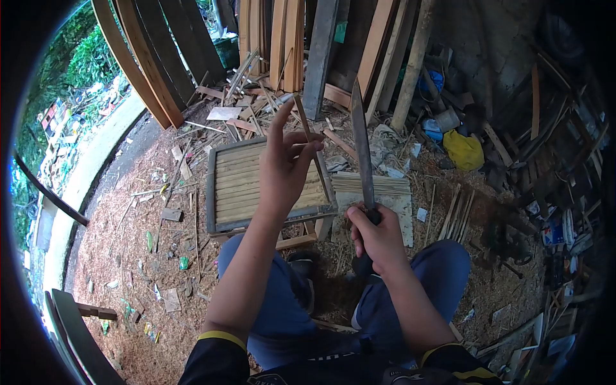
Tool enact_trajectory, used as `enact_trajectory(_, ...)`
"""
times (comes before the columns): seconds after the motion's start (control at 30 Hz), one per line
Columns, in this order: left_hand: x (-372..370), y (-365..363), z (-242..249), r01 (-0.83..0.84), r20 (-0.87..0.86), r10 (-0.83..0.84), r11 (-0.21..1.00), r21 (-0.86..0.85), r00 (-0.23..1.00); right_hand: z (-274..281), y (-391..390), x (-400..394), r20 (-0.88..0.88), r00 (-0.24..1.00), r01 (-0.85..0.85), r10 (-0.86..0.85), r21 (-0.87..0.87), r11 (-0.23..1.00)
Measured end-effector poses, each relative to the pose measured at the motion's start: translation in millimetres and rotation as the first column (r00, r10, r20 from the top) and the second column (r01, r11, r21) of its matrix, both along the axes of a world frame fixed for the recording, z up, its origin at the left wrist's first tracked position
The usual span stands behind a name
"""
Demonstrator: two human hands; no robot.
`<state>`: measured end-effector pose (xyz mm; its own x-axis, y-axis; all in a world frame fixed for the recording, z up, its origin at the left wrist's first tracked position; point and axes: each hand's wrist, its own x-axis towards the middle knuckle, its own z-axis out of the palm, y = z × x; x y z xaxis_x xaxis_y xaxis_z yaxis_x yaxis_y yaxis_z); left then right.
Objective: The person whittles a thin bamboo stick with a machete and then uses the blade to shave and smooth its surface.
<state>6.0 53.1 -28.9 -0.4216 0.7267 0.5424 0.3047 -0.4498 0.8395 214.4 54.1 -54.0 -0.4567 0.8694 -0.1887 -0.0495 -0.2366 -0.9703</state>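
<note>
My left hand point(285, 160) is raised over the slatted wooden stool point(240, 183), its index finger pointing up. Between its thumb and other fingers it pinches a thin wooden strip point(310, 138), which slants down toward the stool's right edge. Closed around the black handle of a long knife point(362, 141) is my right hand point(378, 240), in front of my right knee. The blade points up and away, just right of the strip and not touching it. A bundle of thin sticks point(372, 184) lies on a pale board beyond my right hand.
Planks point(285, 45) lean upright at the back. More thin sticks point(457, 215) lie on the shaving-strewn ground at the right. A yellow bag point(463, 150) sits near scrap wood at the back right. A curved low kerb point(102, 160) runs along the left.
</note>
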Motion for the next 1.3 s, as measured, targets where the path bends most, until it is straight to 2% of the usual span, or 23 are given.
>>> enact_trajectory(0.13,2.3,-3.8,5.7,-0.090,-0.127,0.091,0.996,0.009,0.988,1.1,0.1,1.3,0.009,1.000,-0.012,0.012,0.007,1.000)
enact_trajectory(0.27,-6.1,-1.9,-1.1,-0.123,-0.263,0.147,0.987,0.105,0.954,3.1,1.2,3.3,-0.004,1.000,-0.004,0.004,0.029,1.000)
enact_trajectory(0.33,-6.7,-8.5,4.8,-0.116,-0.338,0.126,0.992,0.051,0.933,2.1,0.9,5.8,0.006,1.000,0.003,-0.003,0.033,0.999)
enact_trajectory(0.47,-2.2,-22.6,10.4,-0.008,-0.278,0.012,1.000,0.016,0.960,1.5,-1.8,9.0,0.000,1.000,-0.007,0.007,0.043,0.999)
enact_trajectory(0.5,-1.3,-24.9,12.5,-0.043,-0.240,0.059,0.997,0.071,0.969,2.8,-3.2,9.4,0.002,1.000,-0.010,0.010,0.041,0.999)
enact_trajectory(0.6,-5.5,-37.5,28.7,-0.176,-0.413,0.268,0.953,0.247,0.870,2.9,-6.9,10.1,0.012,0.999,-0.044,0.044,0.052,0.998)
enact_trajectory(0.63,-5.5,-40.6,29.4,-0.180,-0.342,0.274,0.943,0.281,0.899,1.9,-8.5,10.3,0.015,0.998,-0.058,0.058,0.055,0.997)
enact_trajectory(0.73,-8.6,-56.7,36.8,-0.184,-0.402,0.271,0.953,0.242,0.875,1.0,-13.2,9.8,0.016,0.989,-0.147,0.146,0.108,0.983)
enact_trajectory(0.83,-13.1,-61.7,28.5,-0.171,-0.354,0.263,0.948,0.269,0.898,2.3,-20.1,7.7,0.044,0.978,-0.207,0.204,0.084,0.975)
enact_trajectory(0.97,-9.4,-69.3,24.4,-0.150,-0.310,0.251,0.938,0.314,0.917,-6.2,-30.5,1.4,0.044,0.977,-0.215,0.211,0.256,0.943)
enact_trajectory(1.07,-6.6,-77.4,23.4,-0.152,-0.390,0.282,0.931,0.332,0.877,-11.0,-32.4,-0.9,0.058,0.975,-0.219,0.217,0.448,0.867)
enact_trajectory(1.2,-7.9,-86.8,16.5,-0.147,-0.459,0.302,0.928,0.342,0.835,-3.3,-36.6,0.3,0.152,0.970,-0.241,0.188,0.536,0.809)
enact_trajectory(1.3,-9.5,-93.8,14.1,-0.075,-0.488,0.253,0.932,0.355,0.836,-5.2,-42.1,-3.1,0.072,0.981,-0.190,0.181,0.563,0.805)
